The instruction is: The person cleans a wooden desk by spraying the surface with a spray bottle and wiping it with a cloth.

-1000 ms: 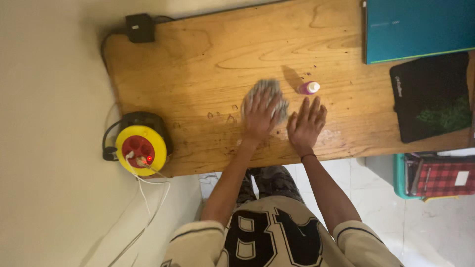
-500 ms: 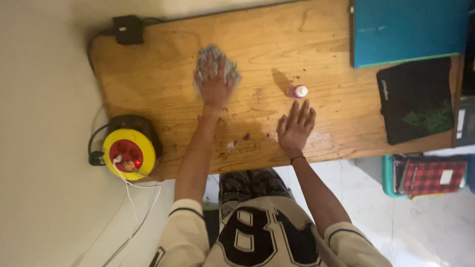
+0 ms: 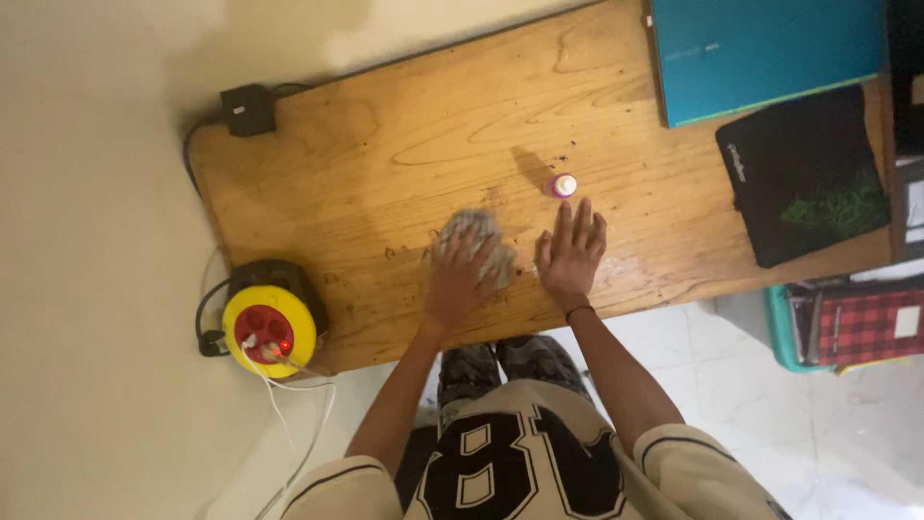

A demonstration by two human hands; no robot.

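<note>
Cloth (image 3: 474,243) nearer now, half-hidden under left hand (image 3: 460,279)

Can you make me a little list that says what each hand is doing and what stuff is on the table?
left hand: pressed flat on the cloth
cloth: grey, crumpled, near the table's front edge
right hand: open, flat on the table, holding nothing
bottle: small, pink-capped, just beyond the right hand, not touched
table: wooden, with dark specks near the hands
cable reel: yellow and red, at the left front corner
adapter: black, at the far left corner
folder: teal, far right
mat: black, right edge
</note>
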